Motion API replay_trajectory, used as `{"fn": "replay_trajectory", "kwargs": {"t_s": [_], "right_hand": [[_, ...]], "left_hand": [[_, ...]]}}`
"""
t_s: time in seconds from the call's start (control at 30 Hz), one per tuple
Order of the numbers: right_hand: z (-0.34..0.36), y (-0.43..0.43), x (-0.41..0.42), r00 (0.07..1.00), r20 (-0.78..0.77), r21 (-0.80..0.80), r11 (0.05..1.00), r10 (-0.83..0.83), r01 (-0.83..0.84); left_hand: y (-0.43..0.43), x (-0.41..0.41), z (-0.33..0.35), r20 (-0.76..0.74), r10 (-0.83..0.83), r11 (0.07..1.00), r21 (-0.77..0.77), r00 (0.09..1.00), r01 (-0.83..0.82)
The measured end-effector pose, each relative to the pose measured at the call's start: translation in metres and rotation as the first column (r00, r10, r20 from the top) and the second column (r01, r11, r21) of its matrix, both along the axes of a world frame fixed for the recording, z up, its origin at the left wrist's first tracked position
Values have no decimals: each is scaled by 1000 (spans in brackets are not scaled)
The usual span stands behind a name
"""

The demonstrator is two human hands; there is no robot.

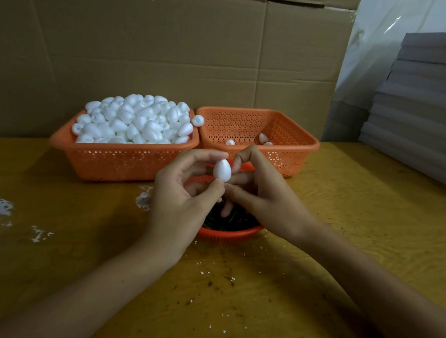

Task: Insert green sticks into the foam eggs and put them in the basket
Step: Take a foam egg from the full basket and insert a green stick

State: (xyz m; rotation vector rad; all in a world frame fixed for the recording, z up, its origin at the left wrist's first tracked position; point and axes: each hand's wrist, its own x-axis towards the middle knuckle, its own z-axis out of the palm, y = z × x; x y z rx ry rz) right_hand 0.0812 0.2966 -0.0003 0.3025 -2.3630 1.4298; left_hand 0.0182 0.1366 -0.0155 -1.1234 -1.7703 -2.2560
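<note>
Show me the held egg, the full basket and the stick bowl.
held egg (222, 170), head view, middle of its white body.
full basket (121, 163), head view, front wall.
stick bowl (229, 233), head view, front rim.

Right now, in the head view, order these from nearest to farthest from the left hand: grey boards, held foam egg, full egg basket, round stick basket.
1. foam egg: pinched in the left hand itself.
2. round stick basket: just beneath that hand, at centre.
3. full egg basket: behind, to the left.
4. grey boards: far right, at the back.
</note>
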Motion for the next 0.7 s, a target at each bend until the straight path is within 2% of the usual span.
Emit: {"fn": "replay_trajectory", "kwargs": {"t_s": [0.3,0.43,0.6,0.63,0.67,0.7], "right_hand": [[-5,-4,4,996,-85,-35,999,-12,9],[-10,-2,2,994,-104,-58,998,-32,26],[-9,0,0,991,-120,-118,992,-54,40],[-7,1,0,989,-136,-149,988,-65,45],[-5,2,-1,985,-149,-188,981,-82,53],[-2,5,-2,982,-154,-230,971,-110,73]], "left_hand": [[2,1,1,37,24,1000,13,999,-24],[1,-2,-1,1,22,1000,-17,1000,-22],[-1,1,-2,-102,49,997,-59,994,-55],[-2,4,-3,-146,97,993,-57,984,-107],[-4,7,-2,-235,149,984,-59,961,-167],[-5,11,-5,-378,217,965,-58,900,-257]]}}
